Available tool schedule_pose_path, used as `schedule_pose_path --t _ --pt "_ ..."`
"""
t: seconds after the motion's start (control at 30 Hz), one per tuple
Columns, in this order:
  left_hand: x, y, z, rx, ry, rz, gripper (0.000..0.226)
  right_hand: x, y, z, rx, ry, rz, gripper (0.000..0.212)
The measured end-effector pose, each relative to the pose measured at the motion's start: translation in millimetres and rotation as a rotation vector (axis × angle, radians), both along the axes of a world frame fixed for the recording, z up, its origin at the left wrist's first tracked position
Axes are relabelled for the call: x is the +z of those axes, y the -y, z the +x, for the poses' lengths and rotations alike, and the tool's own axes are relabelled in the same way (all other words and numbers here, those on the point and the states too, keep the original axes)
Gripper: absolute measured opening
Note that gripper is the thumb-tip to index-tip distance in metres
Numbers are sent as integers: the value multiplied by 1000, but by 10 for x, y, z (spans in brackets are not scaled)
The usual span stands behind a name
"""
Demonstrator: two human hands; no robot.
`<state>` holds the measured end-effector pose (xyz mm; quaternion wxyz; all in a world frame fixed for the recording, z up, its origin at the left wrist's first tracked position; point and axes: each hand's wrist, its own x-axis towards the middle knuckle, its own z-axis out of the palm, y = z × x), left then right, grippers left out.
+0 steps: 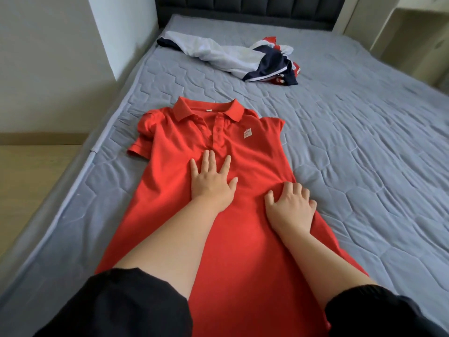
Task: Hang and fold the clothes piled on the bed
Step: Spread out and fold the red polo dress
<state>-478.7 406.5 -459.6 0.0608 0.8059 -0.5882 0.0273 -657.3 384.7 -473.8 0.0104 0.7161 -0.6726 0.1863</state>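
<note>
Lying flat beneath fingers [208, 158], red polo shirt [257, 154].

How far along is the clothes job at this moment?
Done: nothing folded or hung is visible. In hand: the red polo dress lies spread face-up on the bed, left hand flat on its chest, right hand with bent fingers near its side edge. Left: folding this one, plus the crumpled white, navy and red pile farther up the bed.
</note>
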Motion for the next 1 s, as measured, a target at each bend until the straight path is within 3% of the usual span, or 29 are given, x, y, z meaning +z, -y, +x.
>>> schedule_pose_path --t 0.17,0.23,0.4,0.53,0.7,0.8,0.87,0.93,1.0 --pt "-181 32 74 -91 -16 -160 71 109 445 50 64 181 12 42" --pt "-201 51 87 -90 -46 -167 71 226 733 87 79 399 124 40" --pt "-201 68 101 -88 -101 -143 70 599 1409 318 -135 1156 577 42" --pt "-206 54 99 -83 -120 -176 71 634 1627 485 -139 1377 697 41" --pt "-207 55 92 -77 -124 -199 71 614 1734 553 -132 1393 776 13" --pt "-193 51 88 -74 -133 -195 72 672 1768 480 -108 1438 777 17" --pt "-192 50 92 -76 -134 -198 71 722 1834 385 -130 1349 534 23" --pt "-193 44 91 -77 -132 -203 71 790 1863 230 -192 1041 175 10" --pt "-193 44 93 -78 -136 -203 71 810 1854 43 -288 860 -25 22"
